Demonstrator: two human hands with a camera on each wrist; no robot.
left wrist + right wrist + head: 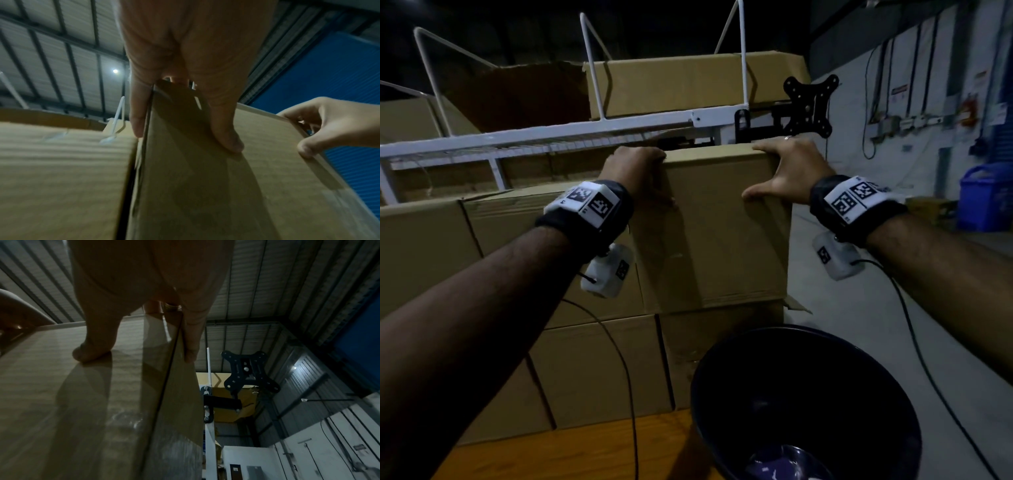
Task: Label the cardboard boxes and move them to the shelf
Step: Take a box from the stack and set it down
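A plain brown cardboard box (722,233) stands at the right end of a stack of boxes, just below the white wire shelf (544,135). My left hand (635,171) grips its upper left corner, thumb on the front face and fingers over the edge (185,100). My right hand (787,164) grips the upper right corner, thumb (92,352) pressed on the front and fingers wrapped over the top and side. No label shows on the box face.
More cardboard boxes (599,370) are stacked below and to the left. Another box (671,85) sits on the shelf. A black monitor mount (808,106) juts out at the shelf's right end. A dark bin (808,404) stands below, with a wooden surface (571,452) beside it.
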